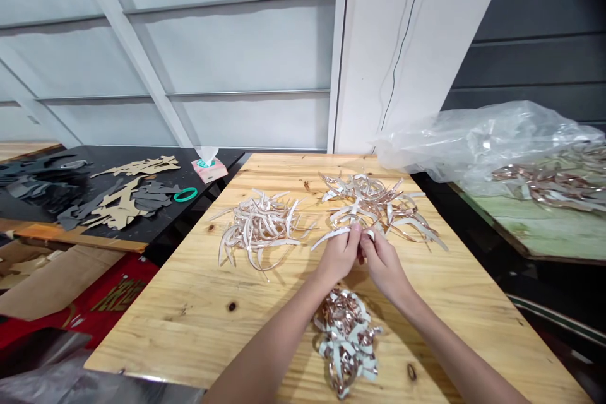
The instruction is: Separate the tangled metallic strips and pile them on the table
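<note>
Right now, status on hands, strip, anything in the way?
Left hand and right hand together, pinching pale strip. Loose pile crowding just beyond. Crumpled pile on near side.

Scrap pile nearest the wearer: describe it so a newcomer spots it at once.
On the large wooden table mid-view, find the left hand and right hand, close together. The scrap pile lies on the wearer's side of them. Unlike the looser left heap and right heap of long curved strips, it is a compact clump of shiny copper and whitish pieces.
</note>
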A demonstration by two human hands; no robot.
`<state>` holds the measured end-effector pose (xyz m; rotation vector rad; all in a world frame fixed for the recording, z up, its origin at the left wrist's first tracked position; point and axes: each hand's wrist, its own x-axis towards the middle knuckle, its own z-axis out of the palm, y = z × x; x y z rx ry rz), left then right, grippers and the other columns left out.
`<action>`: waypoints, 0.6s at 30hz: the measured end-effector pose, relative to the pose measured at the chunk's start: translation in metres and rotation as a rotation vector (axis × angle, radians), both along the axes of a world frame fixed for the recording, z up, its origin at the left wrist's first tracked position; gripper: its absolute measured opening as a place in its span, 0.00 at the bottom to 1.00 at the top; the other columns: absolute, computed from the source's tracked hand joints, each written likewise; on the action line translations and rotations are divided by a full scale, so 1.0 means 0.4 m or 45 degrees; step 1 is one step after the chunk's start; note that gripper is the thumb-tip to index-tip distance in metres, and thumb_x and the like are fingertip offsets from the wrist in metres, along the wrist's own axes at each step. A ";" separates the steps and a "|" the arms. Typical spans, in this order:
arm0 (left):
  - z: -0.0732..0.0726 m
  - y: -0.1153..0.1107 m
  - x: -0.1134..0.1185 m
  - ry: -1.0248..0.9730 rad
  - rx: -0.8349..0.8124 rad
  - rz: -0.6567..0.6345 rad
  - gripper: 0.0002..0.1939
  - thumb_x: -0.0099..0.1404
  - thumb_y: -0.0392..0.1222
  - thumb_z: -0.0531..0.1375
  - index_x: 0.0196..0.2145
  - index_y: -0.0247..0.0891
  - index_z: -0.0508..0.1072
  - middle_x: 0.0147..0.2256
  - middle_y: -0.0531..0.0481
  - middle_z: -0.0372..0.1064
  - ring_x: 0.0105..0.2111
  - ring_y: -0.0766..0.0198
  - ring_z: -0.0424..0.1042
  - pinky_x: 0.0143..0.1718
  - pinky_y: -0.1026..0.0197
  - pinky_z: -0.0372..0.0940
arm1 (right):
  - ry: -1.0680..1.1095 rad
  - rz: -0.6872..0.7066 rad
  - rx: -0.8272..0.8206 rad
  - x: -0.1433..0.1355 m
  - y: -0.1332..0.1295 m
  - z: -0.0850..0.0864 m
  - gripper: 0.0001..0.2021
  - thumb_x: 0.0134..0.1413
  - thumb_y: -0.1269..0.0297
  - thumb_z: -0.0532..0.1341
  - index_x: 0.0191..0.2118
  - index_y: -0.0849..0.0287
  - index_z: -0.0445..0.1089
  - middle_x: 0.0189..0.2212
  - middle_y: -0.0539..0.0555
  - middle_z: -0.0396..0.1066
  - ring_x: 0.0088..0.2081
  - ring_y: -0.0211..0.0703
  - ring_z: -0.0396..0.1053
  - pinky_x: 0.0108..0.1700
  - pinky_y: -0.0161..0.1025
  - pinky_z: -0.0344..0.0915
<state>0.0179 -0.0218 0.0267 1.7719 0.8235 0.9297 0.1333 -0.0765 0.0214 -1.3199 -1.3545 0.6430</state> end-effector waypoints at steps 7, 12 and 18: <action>0.002 0.007 0.008 0.105 0.091 0.138 0.28 0.75 0.58 0.41 0.28 0.40 0.68 0.27 0.48 0.69 0.31 0.58 0.69 0.42 0.57 0.63 | 0.163 -0.148 -0.002 0.015 0.015 -0.007 0.18 0.64 0.47 0.56 0.29 0.55 0.63 0.23 0.48 0.63 0.26 0.42 0.61 0.30 0.39 0.58; -0.005 0.015 0.010 0.053 0.022 0.091 0.28 0.75 0.59 0.40 0.30 0.40 0.69 0.29 0.48 0.71 0.33 0.58 0.70 0.43 0.57 0.62 | 0.458 -0.122 -0.037 0.023 0.027 0.002 0.17 0.61 0.48 0.59 0.28 0.55 0.64 0.23 0.49 0.65 0.25 0.41 0.62 0.29 0.39 0.60; -0.009 0.018 0.011 -0.045 -0.060 0.115 0.28 0.73 0.61 0.41 0.30 0.40 0.68 0.33 0.47 0.73 0.36 0.57 0.70 0.45 0.58 0.62 | 0.972 -0.178 0.005 0.029 0.041 0.014 0.11 0.53 0.59 0.63 0.26 0.55 0.64 0.22 0.49 0.64 0.25 0.41 0.61 0.26 0.38 0.62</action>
